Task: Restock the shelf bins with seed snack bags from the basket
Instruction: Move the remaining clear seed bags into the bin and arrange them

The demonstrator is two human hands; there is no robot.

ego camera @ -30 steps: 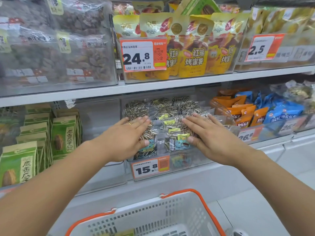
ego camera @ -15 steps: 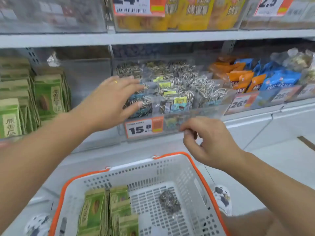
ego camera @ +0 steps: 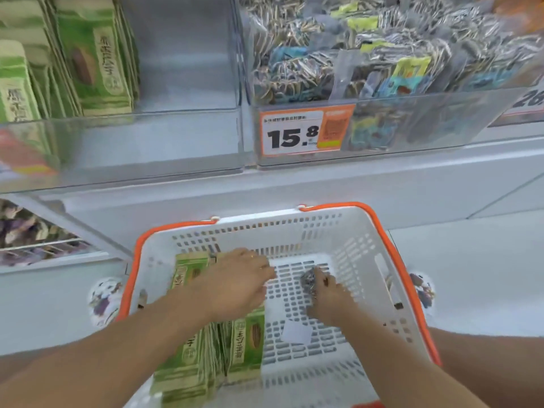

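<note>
On the shelf, green bags [ego camera: 88,54] stand in the left bin. Down in the white basket [ego camera: 382,260], more green seed bags [ego camera: 235,346] lie along its left side — the left hand [ego camera: 238,285] rests over them, fingers out fairly straight. The right hand [ego camera: 326,293] curls round a small striped seed packet [ego camera: 308,280] on the basket floor — below the 15.8 bin [ego camera: 412,125].

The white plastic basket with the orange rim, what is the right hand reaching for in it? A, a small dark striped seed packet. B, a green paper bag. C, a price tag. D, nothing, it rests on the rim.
A: the right hand closes on the small dark striped seed packet on the floor of the white plastic basket; the left hand lies over the green paper bags.
</note>
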